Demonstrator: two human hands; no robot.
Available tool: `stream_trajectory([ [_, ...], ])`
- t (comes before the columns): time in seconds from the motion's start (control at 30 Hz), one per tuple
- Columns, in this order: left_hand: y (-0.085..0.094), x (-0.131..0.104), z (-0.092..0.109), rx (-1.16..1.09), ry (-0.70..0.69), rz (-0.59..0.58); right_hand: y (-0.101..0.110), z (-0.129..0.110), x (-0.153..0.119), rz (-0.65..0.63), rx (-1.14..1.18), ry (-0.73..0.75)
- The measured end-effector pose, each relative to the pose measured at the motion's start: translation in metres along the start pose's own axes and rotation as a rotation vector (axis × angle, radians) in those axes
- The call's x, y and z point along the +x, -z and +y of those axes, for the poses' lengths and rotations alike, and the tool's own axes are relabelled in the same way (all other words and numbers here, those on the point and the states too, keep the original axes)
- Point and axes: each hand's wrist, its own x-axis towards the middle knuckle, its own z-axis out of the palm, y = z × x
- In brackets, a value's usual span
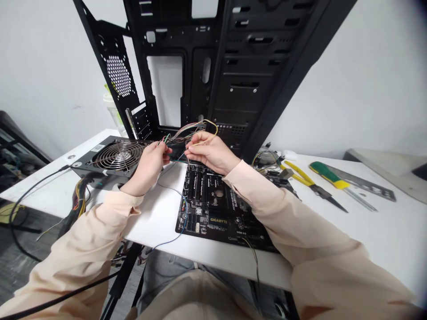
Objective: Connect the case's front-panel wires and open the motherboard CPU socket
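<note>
My left hand is closed in a pinch on thin coloured wires, a green one showing above its fingertips. Just to its right, my right hand pinches a thin yellow wire that loops up over the fingers. A bundle of multicoloured wires arches behind both hands, in front of the open black computer case. Below the right hand a black Gigabyte motherboard lies flat on the white table, partly covered by my right forearm. The wire ends between my fingers are too small to make out.
A power supply with a fan grille sits at left, its cables hanging off the edge. To the right lie yellow-handled pliers, a green-and-yellow screwdriver and a metal plate. A bottle stands behind the case.
</note>
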Motion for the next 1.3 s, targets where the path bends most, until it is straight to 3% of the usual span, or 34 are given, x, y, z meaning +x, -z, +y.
stream_trajectory([
  [0.17,0.002,0.001,-0.001,0.005,-0.012,-0.017,0.002,0.0,0.0,-0.037,-0.045,-0.051],
  [0.4,0.001,0.0,-0.001,0.009,-0.017,-0.029,-0.002,0.004,0.0,0.062,-0.145,-0.069],
  [0.6,0.001,0.0,-0.001,0.022,-0.029,-0.039,0.01,0.02,0.007,0.036,-0.765,0.161],
  [0.83,0.0,-0.003,0.001,0.044,-0.035,-0.051,0.015,0.021,0.005,-0.038,-1.122,0.229],
  [1.3,0.001,-0.002,0.0,0.074,-0.058,-0.054,0.012,0.026,0.004,-0.038,-1.156,0.208],
])
